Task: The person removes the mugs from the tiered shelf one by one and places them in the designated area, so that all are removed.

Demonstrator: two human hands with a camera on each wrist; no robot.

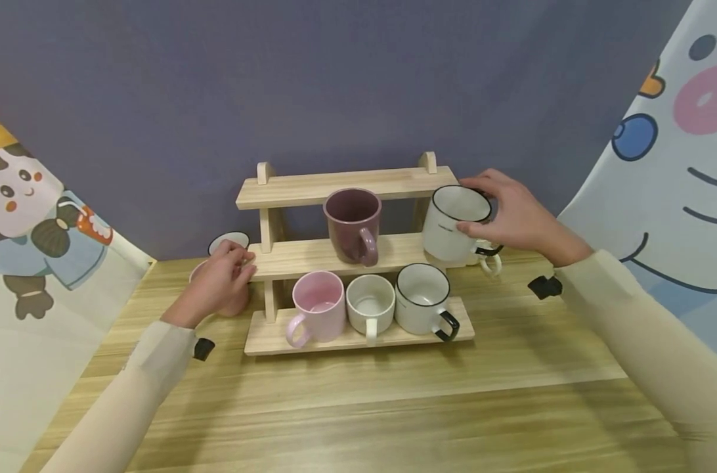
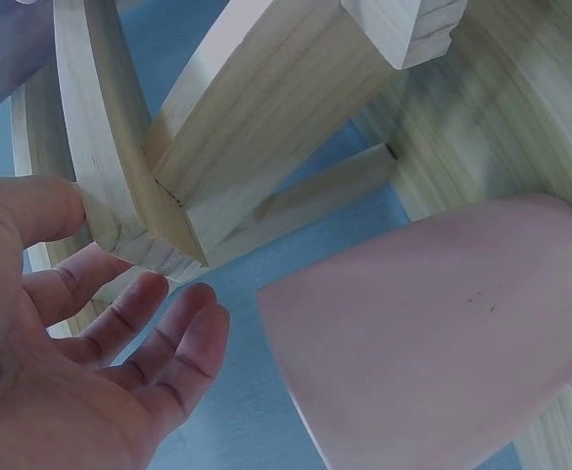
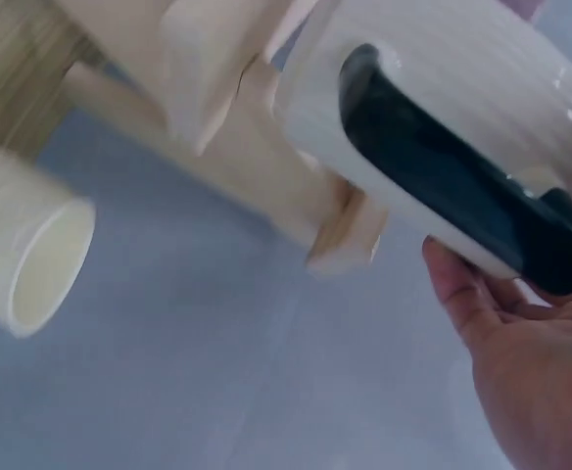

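Note:
My right hand grips a white mug with a black rim by its rim and side, at the right end of the middle tier. The mug's black handle points toward the right. At the other side, the left hand pinches the left end of the middle tier of the wooden shelf, thumb on one face and fingers at the other. A plum-coloured mug stands mid-tier. Below on the bottom tier are a pink mug, a small cream cup and another black-rimmed white mug.
Beside the left hand, a pink mug stands on the wooden table, with a black-rimmed white cup behind it. A cream cup stands past the shelf's right end. A dark backdrop rises behind.

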